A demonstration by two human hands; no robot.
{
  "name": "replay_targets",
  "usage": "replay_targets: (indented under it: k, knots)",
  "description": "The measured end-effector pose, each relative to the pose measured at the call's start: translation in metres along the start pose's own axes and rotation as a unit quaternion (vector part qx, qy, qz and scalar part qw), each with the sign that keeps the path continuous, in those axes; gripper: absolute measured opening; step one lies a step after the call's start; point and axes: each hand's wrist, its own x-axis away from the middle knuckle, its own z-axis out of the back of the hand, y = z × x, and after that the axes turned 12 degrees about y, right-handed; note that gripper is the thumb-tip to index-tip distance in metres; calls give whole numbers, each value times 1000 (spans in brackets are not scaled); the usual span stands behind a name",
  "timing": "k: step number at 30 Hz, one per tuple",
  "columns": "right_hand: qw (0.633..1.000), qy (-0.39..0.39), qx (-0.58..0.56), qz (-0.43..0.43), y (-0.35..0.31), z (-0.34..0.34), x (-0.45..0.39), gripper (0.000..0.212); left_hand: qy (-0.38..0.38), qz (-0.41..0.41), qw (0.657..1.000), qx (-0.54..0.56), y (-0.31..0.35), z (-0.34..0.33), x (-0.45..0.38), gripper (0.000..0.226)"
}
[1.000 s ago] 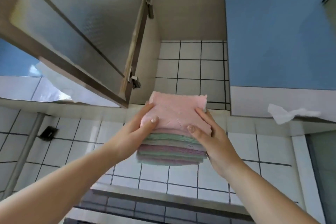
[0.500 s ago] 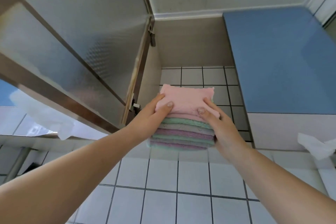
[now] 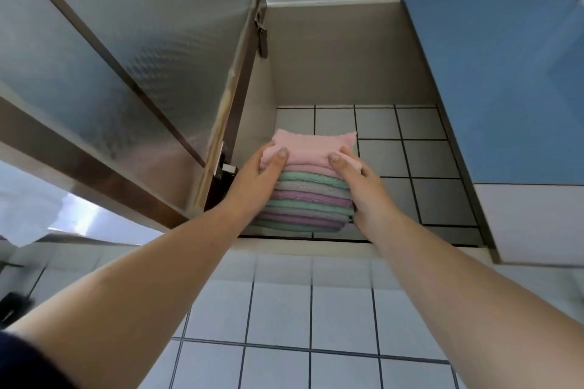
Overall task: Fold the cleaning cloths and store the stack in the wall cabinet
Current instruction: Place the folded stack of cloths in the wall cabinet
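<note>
Left hand and right hand gripped the stack of folded cloths from either side, thumbs on the pink top cloth. Stack sat at the open wall cabinet front edge.

No legible text, labels, brand marks, numbers or signs in the head view. Surfaces checked, all unmarked: cloth stack, frosted cabinet door, blue cabinet door, wall tiles.

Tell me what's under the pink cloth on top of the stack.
Under the pink cloth lie folded green, grey and purple cloths. Both hands cover the stack's sides.
</note>
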Motion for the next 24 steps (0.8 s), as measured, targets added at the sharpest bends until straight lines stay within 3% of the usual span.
replay_targets:
  k: [4, 8, 11, 15, 16, 20, 24]
  knots:
    - [998, -24, 45, -20, 10, -5, -18, 82, 28, 38, 999, -13, -17, -6, -8, 45]
    - [994, -51, 59, -77, 17, -7, -27, 33, 52, 69, 995, -57, -27, -10, -14, 46]
    - [986, -50, 92, -130, 25, -10, -30, 42, 48, 134, 984, -103, -33, -12, -20, 55]
    - [974, -35, 158, -161, 32, -16, -29, 77, 28, 211, 968, -133, -49, -12, -29, 69]
    - [970, -34, 178, -162, 34, -16, -30, 77, 19, 217, 966, -139, -51, -12, -30, 69]
    - [952, -27, 282, -114, 29, -11, -25, 51, -3, 220, 958, -185, -50, -10, -26, 62]
    - [911, -48, 410, -24, 15, 0, -16, 32, -39, 181, 955, -233, -45, -4, -24, 48]
